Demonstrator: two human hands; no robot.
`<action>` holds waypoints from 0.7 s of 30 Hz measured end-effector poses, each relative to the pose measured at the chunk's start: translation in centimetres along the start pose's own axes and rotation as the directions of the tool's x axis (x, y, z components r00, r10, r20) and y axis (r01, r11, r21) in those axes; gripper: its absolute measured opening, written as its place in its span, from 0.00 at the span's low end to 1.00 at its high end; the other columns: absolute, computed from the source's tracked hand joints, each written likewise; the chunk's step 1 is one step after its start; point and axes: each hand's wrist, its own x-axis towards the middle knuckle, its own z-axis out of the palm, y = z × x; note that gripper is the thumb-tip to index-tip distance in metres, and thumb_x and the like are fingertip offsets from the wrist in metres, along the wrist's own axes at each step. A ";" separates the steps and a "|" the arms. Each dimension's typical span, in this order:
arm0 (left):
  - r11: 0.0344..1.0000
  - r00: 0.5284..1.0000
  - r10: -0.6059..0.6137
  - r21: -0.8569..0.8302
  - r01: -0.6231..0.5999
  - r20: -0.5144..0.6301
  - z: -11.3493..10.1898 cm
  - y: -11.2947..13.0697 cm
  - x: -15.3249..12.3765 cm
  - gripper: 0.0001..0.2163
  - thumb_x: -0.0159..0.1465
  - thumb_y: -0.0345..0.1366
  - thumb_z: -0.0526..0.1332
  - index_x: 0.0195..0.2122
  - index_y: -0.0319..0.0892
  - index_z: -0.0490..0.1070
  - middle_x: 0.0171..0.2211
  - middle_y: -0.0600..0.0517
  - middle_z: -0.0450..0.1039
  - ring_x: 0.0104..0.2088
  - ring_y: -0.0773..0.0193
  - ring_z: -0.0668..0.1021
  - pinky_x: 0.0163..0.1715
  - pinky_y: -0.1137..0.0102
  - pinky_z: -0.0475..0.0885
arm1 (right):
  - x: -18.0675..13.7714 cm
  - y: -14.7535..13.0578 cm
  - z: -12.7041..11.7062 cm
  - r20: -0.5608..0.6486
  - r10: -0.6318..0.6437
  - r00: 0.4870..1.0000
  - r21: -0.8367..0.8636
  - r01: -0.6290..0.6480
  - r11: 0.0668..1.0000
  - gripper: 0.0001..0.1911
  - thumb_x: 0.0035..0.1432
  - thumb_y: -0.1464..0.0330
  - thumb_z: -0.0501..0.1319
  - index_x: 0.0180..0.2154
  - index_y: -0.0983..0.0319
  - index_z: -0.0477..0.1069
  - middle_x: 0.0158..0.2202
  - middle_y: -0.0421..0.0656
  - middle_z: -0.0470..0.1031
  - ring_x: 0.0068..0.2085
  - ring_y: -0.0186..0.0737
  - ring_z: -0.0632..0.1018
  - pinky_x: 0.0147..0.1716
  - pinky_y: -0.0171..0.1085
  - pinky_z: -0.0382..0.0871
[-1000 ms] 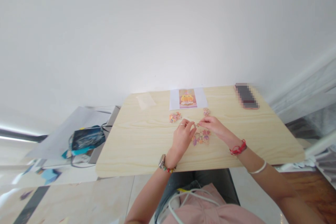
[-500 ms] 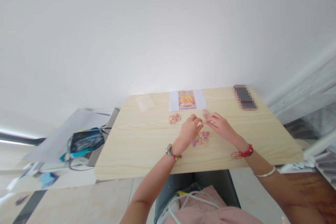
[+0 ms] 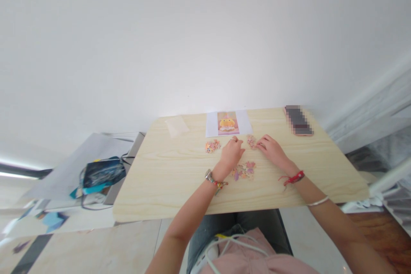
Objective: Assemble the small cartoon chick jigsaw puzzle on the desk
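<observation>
Both hands rest on a light wooden table [image 3: 167,180] among small colourful puzzle pieces. My left hand [image 3: 231,154] lies with curled fingers beside a small pinkish cluster of pieces [image 3: 251,140]. My right hand [image 3: 271,150] touches that cluster from the right, fingers bent over it. Whether either hand pinches a piece is too small to see. A larger pile of pieces [image 3: 244,170] lies just in front of both hands. Another small cluster [image 3: 212,145] sits to the left of my left hand.
A reference picture of a yellow figure on white paper [image 3: 228,123] lies at the table's far edge. A phone [image 3: 298,120] lies at the far right, a clear plastic bag [image 3: 177,126] at the far left. Left of the table are a bag and cables [image 3: 101,173].
Both hands have moved away from me, from over the near pile to the small cluster near the reference picture. The near pile now lies uncovered.
</observation>
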 end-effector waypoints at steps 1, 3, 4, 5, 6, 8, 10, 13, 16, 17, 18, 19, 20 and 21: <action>1.000 1.000 -0.020 0.006 0.020 -0.022 -0.3 -0.8 -0.6 0.09 0.59 0.32 0.56 0.41 0.39 0.66 0.40 0.46 0.64 0.39 0.62 0.71 0.39 0.68 0.67 | -0.1 -0.2 -0.1 0.003 0.006 1.000 0.001 -0.006 1.000 0.09 0.58 0.70 0.52 0.28 0.62 0.69 0.29 0.42 0.65 0.33 0.37 0.70 0.36 0.38 0.66; 0.998 0.998 -0.061 0.006 0.061 -0.033 -1.0 -2.3 -1.9 0.10 0.58 0.31 0.57 0.41 0.39 0.67 0.38 0.47 0.66 0.39 0.61 0.71 0.40 0.67 0.67 | -0.2 -1.0 -0.2 0.013 0.000 1.000 0.012 0.000 1.000 0.09 0.58 0.71 0.51 0.29 0.62 0.69 0.30 0.43 0.66 0.34 0.37 0.71 0.37 0.38 0.66; 0.996 0.996 -0.084 -0.004 0.084 -0.026 -1.3 -2.9 -2.5 0.10 0.57 0.31 0.57 0.40 0.39 0.68 0.37 0.48 0.66 0.39 0.61 0.71 0.40 0.66 0.67 | -0.4 -1.5 -0.3 0.024 -0.016 1.000 0.024 0.016 1.000 0.09 0.57 0.71 0.51 0.30 0.61 0.69 0.31 0.43 0.66 0.35 0.38 0.71 0.37 0.38 0.66; 0.995 0.995 -0.101 -0.016 0.101 -0.014 -1.5 -3.3 -3.1 0.09 0.57 0.30 0.58 0.40 0.40 0.68 0.36 0.48 0.67 0.38 0.61 0.71 0.40 0.66 0.67 | -0.5 -2.1 -0.3 0.044 -0.042 0.998 0.042 0.040 0.998 0.08 0.57 0.71 0.52 0.31 0.61 0.69 0.32 0.43 0.66 0.35 0.38 0.71 0.38 0.38 0.66; 0.993 0.994 -0.111 -0.029 0.110 -0.001 -1.6 -3.6 -3.6 0.09 0.57 0.30 0.58 0.39 0.40 0.69 0.35 0.49 0.67 0.37 0.62 0.72 0.39 0.67 0.67 | -0.6 -2.8 -0.2 0.074 -0.073 0.995 0.065 0.069 0.996 0.08 0.57 0.71 0.52 0.32 0.61 0.69 0.33 0.43 0.66 0.36 0.38 0.71 0.39 0.39 0.66; 0.992 0.993 -0.113 -0.050 0.114 0.021 -1.6 -3.6 -4.4 0.09 0.57 0.30 0.58 0.39 0.41 0.69 0.35 0.49 0.67 0.36 0.63 0.72 0.38 0.67 0.68 | -0.8 -4.0 0.1 0.148 -0.131 0.980 0.101 0.117 0.988 0.06 0.55 0.71 0.55 0.33 0.61 0.70 0.34 0.44 0.67 0.36 0.38 0.71 0.39 0.39 0.66; 0.994 0.995 -0.089 -0.065 0.092 0.038 -1.4 -3.0 -4.7 0.09 0.57 0.31 0.58 0.40 0.41 0.70 0.35 0.49 0.67 0.35 0.63 0.72 0.37 0.68 0.68 | -1.0 -5.1 0.5 0.209 -0.156 0.965 0.098 0.138 0.986 0.05 0.53 0.70 0.57 0.33 0.62 0.70 0.35 0.44 0.67 0.36 0.38 0.71 0.37 0.38 0.66; 0.997 0.997 -0.038 -0.060 0.042 0.065 -1.0 -2.0 -4.7 0.09 0.58 0.32 0.56 0.40 0.41 0.70 0.36 0.49 0.66 0.35 0.65 0.73 0.36 0.70 0.68 | -1.0 -6.0 1.3 0.246 -0.164 0.955 0.032 0.161 0.986 0.05 0.51 0.68 0.60 0.32 0.63 0.70 0.33 0.45 0.67 0.34 0.38 0.70 0.35 0.38 0.65; 0.999 0.995 -0.017 -0.029 0.020 0.099 -0.5 -1.4 -4.4 0.09 0.59 0.31 0.54 0.38 0.41 0.71 0.36 0.49 0.66 0.34 0.65 0.73 0.34 0.72 0.68 | -0.8 -6.3 1.7 0.251 -0.185 0.950 -0.047 0.203 0.978 0.06 0.52 0.68 0.59 0.29 0.64 0.70 0.31 0.45 0.67 0.34 0.39 0.70 0.34 0.37 0.64; 1.000 0.994 -0.015 -0.021 0.017 0.107 -0.4 -1.3 -4.3 0.09 0.59 0.31 0.53 0.37 0.41 0.71 0.36 0.49 0.66 0.33 0.65 0.73 0.34 0.72 0.68 | -0.7 -6.3 1.7 0.256 -0.195 0.947 -0.070 0.219 0.973 0.06 0.53 0.68 0.59 0.28 0.64 0.70 0.30 0.45 0.66 0.33 0.39 0.69 0.34 0.37 0.64; 1.000 0.994 -0.014 -0.016 0.016 0.113 -0.3 -1.3 -4.2 0.09 0.59 0.31 0.53 0.36 0.40 0.71 0.35 0.49 0.66 0.34 0.65 0.73 0.34 0.72 0.68 | -0.6 -6.3 1.8 0.262 -0.202 0.944 -0.087 0.232 0.969 0.07 0.54 0.68 0.58 0.27 0.65 0.70 0.30 0.45 0.66 0.33 0.38 0.69 0.34 0.38 0.64; 1.000 0.993 -0.013 -0.015 0.015 0.113 -0.2 -1.3 -4.1 0.09 0.59 0.30 0.53 0.36 0.40 0.71 0.35 0.49 0.66 0.34 0.65 0.73 0.34 0.72 0.68 | -0.6 -6.3 1.8 0.266 -0.205 0.942 -0.098 0.238 0.966 0.08 0.54 0.68 0.57 0.27 0.65 0.70 0.29 0.45 0.66 0.33 0.38 0.69 0.34 0.38 0.64; 1.000 0.994 -0.011 -0.018 0.013 0.111 -0.2 -1.3 -4.1 0.09 0.59 0.30 0.52 0.36 0.40 0.71 0.35 0.49 0.66 0.34 0.65 0.73 0.34 0.72 0.68 | -0.5 -6.3 1.8 0.269 -0.204 0.941 -0.099 0.238 0.966 0.08 0.55 0.68 0.57 0.27 0.65 0.70 0.29 0.45 0.66 0.32 0.38 0.69 0.34 0.38 0.64; 1.000 0.994 -0.011 -0.024 0.013 0.107 -0.2 -1.3 -4.1 0.09 0.59 0.30 0.52 0.36 0.40 0.71 0.35 0.49 0.66 0.34 0.65 0.73 0.34 0.72 0.68 | -0.5 -6.2 1.8 0.267 -0.198 0.943 -0.091 0.229 0.969 0.07 0.55 0.69 0.57 0.27 0.65 0.70 0.29 0.45 0.66 0.32 0.38 0.69 0.34 0.38 0.64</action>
